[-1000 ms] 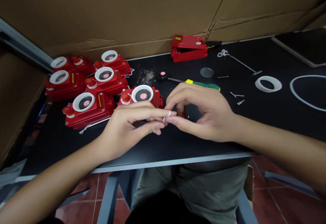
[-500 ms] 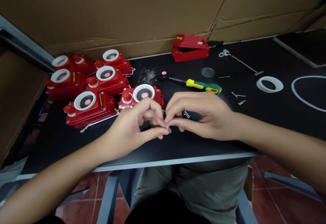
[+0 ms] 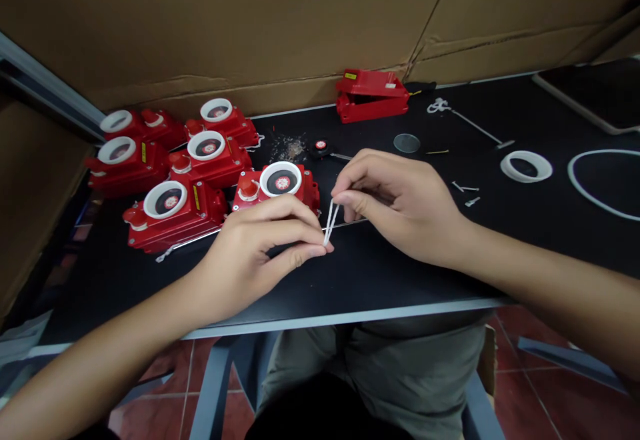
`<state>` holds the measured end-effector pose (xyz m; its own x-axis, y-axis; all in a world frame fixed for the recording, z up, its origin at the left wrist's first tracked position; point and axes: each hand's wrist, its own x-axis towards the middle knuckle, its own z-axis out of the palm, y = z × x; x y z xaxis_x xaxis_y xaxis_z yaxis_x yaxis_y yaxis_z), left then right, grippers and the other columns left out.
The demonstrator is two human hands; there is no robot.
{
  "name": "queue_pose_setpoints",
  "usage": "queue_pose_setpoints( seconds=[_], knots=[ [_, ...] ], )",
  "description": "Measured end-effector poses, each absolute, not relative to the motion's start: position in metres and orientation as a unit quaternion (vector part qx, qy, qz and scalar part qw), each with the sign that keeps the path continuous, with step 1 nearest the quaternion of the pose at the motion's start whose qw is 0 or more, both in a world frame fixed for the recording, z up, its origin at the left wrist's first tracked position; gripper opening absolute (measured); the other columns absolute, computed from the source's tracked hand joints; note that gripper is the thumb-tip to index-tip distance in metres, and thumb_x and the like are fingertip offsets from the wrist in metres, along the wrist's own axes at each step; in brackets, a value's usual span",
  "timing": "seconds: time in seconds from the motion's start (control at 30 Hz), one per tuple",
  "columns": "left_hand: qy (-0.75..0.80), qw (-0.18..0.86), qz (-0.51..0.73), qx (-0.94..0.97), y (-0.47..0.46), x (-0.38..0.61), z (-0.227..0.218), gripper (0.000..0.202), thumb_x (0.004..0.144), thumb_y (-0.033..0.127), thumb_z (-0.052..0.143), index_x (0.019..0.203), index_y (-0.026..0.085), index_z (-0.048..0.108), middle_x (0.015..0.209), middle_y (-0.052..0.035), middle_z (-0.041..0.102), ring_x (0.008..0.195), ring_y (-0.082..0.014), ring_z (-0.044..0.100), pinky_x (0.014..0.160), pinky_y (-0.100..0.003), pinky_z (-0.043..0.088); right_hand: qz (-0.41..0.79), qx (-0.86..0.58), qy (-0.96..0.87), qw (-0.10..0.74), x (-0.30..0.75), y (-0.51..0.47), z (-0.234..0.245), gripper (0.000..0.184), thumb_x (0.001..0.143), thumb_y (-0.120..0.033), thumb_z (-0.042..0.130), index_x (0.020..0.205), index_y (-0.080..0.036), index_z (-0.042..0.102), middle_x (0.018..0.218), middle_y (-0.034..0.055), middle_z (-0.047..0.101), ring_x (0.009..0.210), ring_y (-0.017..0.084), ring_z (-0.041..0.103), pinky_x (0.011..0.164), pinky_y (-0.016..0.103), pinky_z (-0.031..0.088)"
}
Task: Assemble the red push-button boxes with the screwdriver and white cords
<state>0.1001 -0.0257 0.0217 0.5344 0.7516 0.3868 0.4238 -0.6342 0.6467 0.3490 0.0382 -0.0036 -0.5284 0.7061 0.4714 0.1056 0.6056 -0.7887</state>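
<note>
A doubled white cord [image 3: 331, 223] is stretched between my two hands above the black table. My left hand [image 3: 273, 250] pinches its lower end between thumb and fingers. Higher up and to the right, my right hand [image 3: 400, 207] is closed on the cord's upper end. Just behind my left hand sits a red box [image 3: 310, 190] with a white ring and a red knob, partly covered by my fingers. A thin metal rod [image 3: 355, 222] lies behind the cord, partly hidden by my right hand.
Several similar red boxes [image 3: 210, 197] crowd the left side. At the back stands a red box with a tilted lid [image 3: 373, 103]. Rightward lie a glass disc [image 3: 407, 143], screws [image 3: 469, 189], a white ring [image 3: 545, 167], a hammer-like rod [image 3: 477, 127] and a white loop [image 3: 575, 183].
My right hand has moved up and away from my left, and the white cord now shows taut between them. The screwdriver's handle is now hidden behind my right hand.
</note>
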Motion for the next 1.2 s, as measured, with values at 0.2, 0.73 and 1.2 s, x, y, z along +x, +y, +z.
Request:
queue_pose_setpoints(
  seconds=[0.2, 0.73, 1.2],
  knots=[
    [0.425, 0.272, 0.428, 0.750, -0.029, 0.102, 0.023, 0.015, 0.097, 0.012, 0.088, 0.103, 0.025, 0.092, 0.088, 0.0004, 0.080, 0.078, -0.0123, 0.073, 0.072, -0.022, 0.060, 0.326, -0.230, -0.842, 0.362, 0.346, 0.035, -0.011, 0.009, 0.108, -0.014, 0.073, 0.099, -0.017, 0.073, 0.081, -0.0022, 0.073, 0.069, 0.010, 0.072, 0.069, 0.023, 0.057],
    [0.401, 0.252, 0.378, 0.796, -0.029, 0.105, 0.016, 0.015, 0.102, 0.006, 0.080, 0.096, 0.018, 0.086, 0.089, 0.0003, 0.080, 0.075, -0.0086, 0.075, 0.075, -0.016, 0.060, 0.093, -0.104, -0.916, 0.377, 0.353, 0.019, -0.005, 0.012, 0.111, -0.010, 0.065, 0.117, -0.020, 0.068, 0.108, 0.0059, 0.079, 0.093, 0.012, 0.074, 0.082, 0.021, 0.060],
    [0.436, 0.319, 0.354, 0.763, -0.027, 0.105, 0.017, 0.008, 0.097, 0.018, 0.088, 0.090, 0.021, 0.087, 0.084, -0.0008, 0.084, 0.072, -0.0130, 0.074, 0.067, -0.021, 0.057, 0.235, -0.140, -0.883, 0.382, 0.349, 0.029, -0.004, 0.010, 0.108, -0.010, 0.067, 0.109, -0.020, 0.069, 0.103, 0.0057, 0.078, 0.085, 0.012, 0.072, 0.076, 0.025, 0.061]
  ],
)
